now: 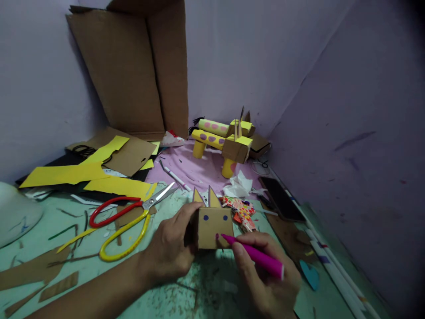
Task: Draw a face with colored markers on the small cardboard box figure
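Observation:
My left hand grips a small cardboard box by its left side. Two pointed cardboard ears stand on top of the box, and its front carries two dark blue dots with a small magenta mark lower down. Between the thumb and fingers of my right hand is a magenta marker. Its tip is at the box front, beside the magenta mark; whether it touches I cannot tell. Scissors with one red and one yellow handle lie left of the box, blades partly apart.
Two yellow cardboard animal figures stand at the back on pink cloth. A large cardboard box leans against the wall. Yellow paper strips lie at left, a crumpled tissue and a phone at right. Cardboard scraps litter the green table.

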A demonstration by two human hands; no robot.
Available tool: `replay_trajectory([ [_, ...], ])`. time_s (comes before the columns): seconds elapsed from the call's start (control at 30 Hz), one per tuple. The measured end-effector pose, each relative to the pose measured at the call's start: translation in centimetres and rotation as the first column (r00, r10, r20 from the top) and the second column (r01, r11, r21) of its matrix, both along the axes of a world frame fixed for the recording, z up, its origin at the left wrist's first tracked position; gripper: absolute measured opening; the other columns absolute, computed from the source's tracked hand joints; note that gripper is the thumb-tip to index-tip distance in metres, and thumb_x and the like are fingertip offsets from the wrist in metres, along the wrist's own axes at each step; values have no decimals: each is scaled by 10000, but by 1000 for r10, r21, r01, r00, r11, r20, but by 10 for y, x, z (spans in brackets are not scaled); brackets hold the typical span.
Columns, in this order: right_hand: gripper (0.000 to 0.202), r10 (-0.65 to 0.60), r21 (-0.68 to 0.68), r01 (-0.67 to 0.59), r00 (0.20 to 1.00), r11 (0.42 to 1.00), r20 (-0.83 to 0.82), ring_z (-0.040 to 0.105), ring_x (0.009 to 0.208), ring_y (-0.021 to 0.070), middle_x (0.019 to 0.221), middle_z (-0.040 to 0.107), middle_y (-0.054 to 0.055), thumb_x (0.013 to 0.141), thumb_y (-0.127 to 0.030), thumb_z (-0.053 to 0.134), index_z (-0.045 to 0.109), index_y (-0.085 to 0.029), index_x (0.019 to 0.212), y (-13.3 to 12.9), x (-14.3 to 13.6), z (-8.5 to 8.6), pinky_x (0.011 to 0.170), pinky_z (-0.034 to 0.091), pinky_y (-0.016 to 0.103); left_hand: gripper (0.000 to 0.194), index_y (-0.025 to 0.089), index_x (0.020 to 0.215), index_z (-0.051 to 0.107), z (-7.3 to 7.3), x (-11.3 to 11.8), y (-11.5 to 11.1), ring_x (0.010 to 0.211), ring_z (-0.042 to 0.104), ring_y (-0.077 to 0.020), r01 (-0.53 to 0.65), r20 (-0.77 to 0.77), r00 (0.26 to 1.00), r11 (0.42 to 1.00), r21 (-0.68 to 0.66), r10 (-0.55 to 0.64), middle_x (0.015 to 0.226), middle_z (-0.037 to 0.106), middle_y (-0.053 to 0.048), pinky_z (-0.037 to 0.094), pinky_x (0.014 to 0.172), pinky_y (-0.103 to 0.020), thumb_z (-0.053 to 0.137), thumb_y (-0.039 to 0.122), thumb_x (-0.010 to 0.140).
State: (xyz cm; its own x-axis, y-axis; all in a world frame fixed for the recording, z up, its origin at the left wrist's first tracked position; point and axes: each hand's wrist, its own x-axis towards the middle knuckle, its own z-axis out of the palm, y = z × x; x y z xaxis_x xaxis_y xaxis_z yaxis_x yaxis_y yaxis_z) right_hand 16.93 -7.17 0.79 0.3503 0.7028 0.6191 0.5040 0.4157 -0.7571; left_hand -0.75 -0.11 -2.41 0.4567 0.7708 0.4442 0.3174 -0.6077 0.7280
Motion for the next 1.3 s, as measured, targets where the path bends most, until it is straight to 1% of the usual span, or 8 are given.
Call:
replay_trajectory([
  [0.17, 79, 20, 25, -19, 1000, 999, -20, 649, 558, 130, 680, 725, -39, 853, -208, 677, 725, -267, 832, 2, 0, 0, 526, 502, 230, 734, 262, 1408, 340, -2, 0, 1, 1119, 670, -298, -3, -4, 1000, 1000, 23, 3, 1289, 631, -107, 576, 904, -427, 588, 113, 734],
  [0.33, 67, 47, -26, -47, 999, 999, -17, 649, 542, 151, 654, 713, -18, 850, -227, 669, 726, -243, 818, 2, -1, 1, 519, 514, 253, 730, 244, 1401, 349, -2, 1, 1, 1037, 699, -290, 1, 9, 1000, 999, 39, -1, 1257, 645, -117, 599, 840, -413, 585, 120, 721],
  [0.53, 69, 32, -40, -31, 999, 999, 35, 649, 548, 157, 661, 715, 2, 852, -246, 674, 717, -227, 802, 2, -2, -1, 519, 509, 257, 722, 253, 1405, 336, -1, 1, 0, 1084, 683, -287, -11, -18, 1000, 998, 57, 12, 1278, 634, -111, 589, 883, -408, 590, 116, 743],
  [0.67, 59, 46, -8, -46, 998, 999, 47, 651, 556, 151, 669, 716, 4, 854, -215, 672, 715, -225, 814, 3, -2, -1, 519, 508, 245, 716, 253, 1396, 348, 0, 2, 0, 1047, 696, -276, -7, -4, 1000, 999, 51, 7, 1235, 649, -101, 597, 850, -378, 596, 113, 739],
  [0.8, 83, 61, 33, -63, 997, 997, 49, 641, 542, 130, 662, 705, -19, 847, -171, 662, 713, -233, 822, 3, -2, 0, 504, 491, 223, 716, 257, 1402, 346, -1, 2, 0, 1049, 694, -282, -20, -7, 1000, 998, 68, 20, 1248, 644, -102, 597, 840, -388, 586, 121, 741],
  [1.03, 67, 32, -12, -31, 999, 999, 32, 641, 540, 136, 648, 708, -7, 839, -197, 673, 717, -229, 799, 3, -3, 1, 524, 509, 240, 714, 255, 1385, 360, 0, 2, 0, 1037, 696, -270, -20, -17, 1000, 999, 44, 21, 1220, 652, -92, 595, 845, -375, 595, 103, 728],
  [1.17, 70, 23, -2, -23, 999, 1000, 28, 640, 539, 132, 653, 707, -16, 845, -201, 671, 717, -235, 805, 3, -3, 1, 524, 508, 234, 722, 257, 1399, 348, -1, 2, 1, 1045, 694, -283, -21, -9, 1000, 999, 42, 21, 1249, 643, -104, 601, 826, -388, 590, 116, 735],
  [1.3, 70, 19, 0, -19, 999, 1000, 37, 628, 520, 136, 638, 696, -16, 848, -207, 665, 707, -226, 796, 3, -3, 1, 507, 498, 241, 732, 263, 1403, 341, 0, 1, 1, 1024, 699, -284, -14, -9, 1000, 999, 43, 14, 1229, 651, -95, 604, 799, -388, 584, 110, 730],
])
